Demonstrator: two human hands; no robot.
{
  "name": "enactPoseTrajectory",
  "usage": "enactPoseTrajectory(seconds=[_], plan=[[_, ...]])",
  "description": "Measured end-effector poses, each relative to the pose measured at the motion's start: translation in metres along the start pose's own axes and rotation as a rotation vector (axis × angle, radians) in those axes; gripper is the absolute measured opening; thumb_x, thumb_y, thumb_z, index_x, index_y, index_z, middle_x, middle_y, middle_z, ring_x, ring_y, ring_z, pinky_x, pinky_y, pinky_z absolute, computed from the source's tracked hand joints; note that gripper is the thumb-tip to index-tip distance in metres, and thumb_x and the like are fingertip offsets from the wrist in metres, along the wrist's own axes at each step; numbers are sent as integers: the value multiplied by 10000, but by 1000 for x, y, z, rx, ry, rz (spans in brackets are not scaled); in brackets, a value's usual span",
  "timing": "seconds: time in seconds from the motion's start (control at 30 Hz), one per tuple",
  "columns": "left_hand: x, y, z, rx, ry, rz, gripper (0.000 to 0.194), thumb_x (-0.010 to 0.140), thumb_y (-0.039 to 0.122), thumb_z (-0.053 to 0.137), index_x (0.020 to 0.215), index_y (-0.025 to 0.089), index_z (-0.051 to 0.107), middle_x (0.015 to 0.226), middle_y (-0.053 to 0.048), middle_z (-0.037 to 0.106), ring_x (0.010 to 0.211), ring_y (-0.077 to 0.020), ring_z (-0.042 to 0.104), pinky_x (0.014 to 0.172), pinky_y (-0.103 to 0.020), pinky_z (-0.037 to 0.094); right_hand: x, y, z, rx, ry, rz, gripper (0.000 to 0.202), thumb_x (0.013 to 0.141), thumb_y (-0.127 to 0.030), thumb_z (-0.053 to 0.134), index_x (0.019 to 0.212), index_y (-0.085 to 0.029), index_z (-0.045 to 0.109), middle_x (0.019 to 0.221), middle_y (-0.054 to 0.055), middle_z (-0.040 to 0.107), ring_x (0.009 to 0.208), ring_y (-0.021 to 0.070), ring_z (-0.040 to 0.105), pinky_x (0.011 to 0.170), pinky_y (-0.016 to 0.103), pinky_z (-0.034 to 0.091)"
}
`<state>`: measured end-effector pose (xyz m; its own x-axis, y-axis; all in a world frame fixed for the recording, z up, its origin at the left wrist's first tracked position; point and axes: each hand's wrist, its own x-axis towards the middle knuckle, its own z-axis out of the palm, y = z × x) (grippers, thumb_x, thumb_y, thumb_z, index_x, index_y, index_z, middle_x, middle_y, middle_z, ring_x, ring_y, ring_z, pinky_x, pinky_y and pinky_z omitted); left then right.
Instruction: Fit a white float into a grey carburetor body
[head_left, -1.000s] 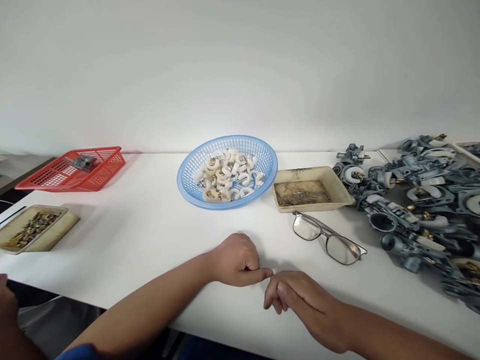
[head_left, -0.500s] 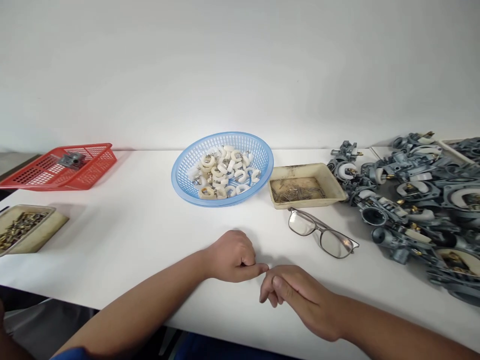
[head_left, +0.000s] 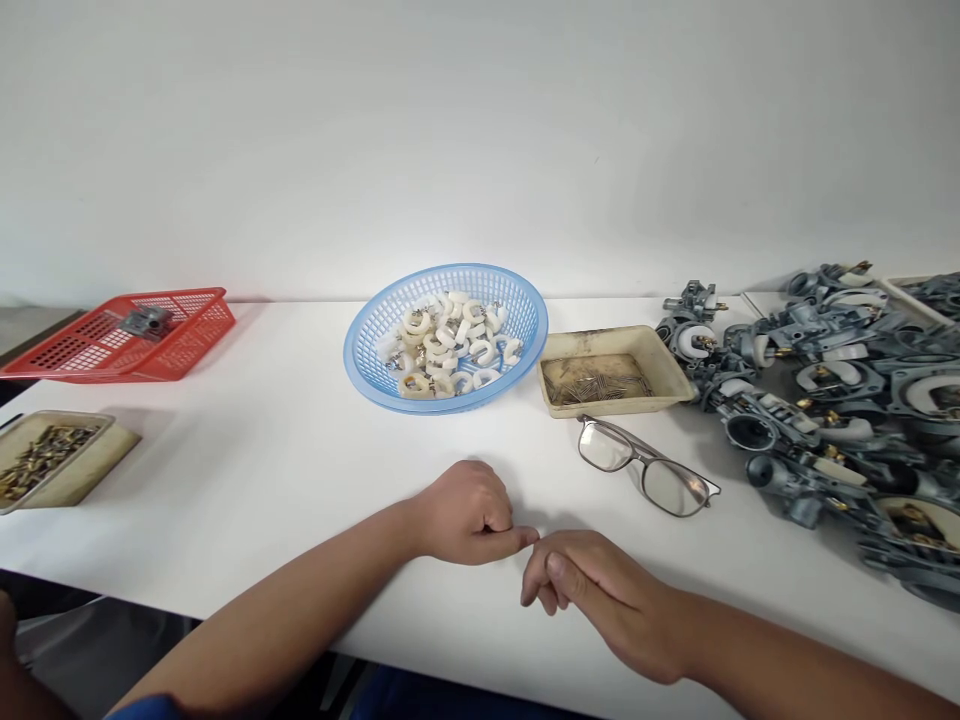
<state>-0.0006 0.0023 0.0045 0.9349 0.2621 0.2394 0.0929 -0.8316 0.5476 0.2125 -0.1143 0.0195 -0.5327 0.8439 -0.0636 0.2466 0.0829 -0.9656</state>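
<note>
Both hands rest on the white tabletop (head_left: 247, 450) near its front edge, and neither holds anything. The left hand (head_left: 469, 515) is curled into a loose fist, its thumb stretched out to the right. The right hand (head_left: 600, 590) lies palm down with its fingers bent slackly inward; its fingertips touch, or almost touch, the tip of the left thumb.

Nearest to the hands, just behind and to the right of them, lies a pair of thin metal-framed spectacles (head_left: 649, 468) with clear lenses, folded flat on the table. Behind the spectacles sits a shallow beige plastic tray (head_left: 671, 368) holding a layer of small thin metal pins. To its left stands a round light-blue plastic mesh basket (head_left: 367, 355) filled with white and cream C-shaped plastic pieces (head_left: 446, 345).

On the right a large heap of grey cast-metal carburettor bodies (head_left: 832, 390) with brass fittings covers the table. Far to the left stands a red plastic mesh tray (head_left: 187, 330) with one grey metal part (head_left: 144, 321) in it, and in front of that a second beige tray (head_left: 105, 455) holds small brass-coloured parts.
</note>
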Motion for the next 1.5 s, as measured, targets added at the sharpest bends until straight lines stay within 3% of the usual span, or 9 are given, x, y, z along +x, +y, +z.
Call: enactPoseTrajectory(seconds=[1.5], plan=[[1,-1,0,-18,-32,-5,642,1029,373,546,461,154,342,446,0,460,460,-85,383,553,-309,272,-1,2,0,-12,-7,-16,651,1130,-539,227,991,-165,741,826,60,671,783,157,615,771,319,495]])
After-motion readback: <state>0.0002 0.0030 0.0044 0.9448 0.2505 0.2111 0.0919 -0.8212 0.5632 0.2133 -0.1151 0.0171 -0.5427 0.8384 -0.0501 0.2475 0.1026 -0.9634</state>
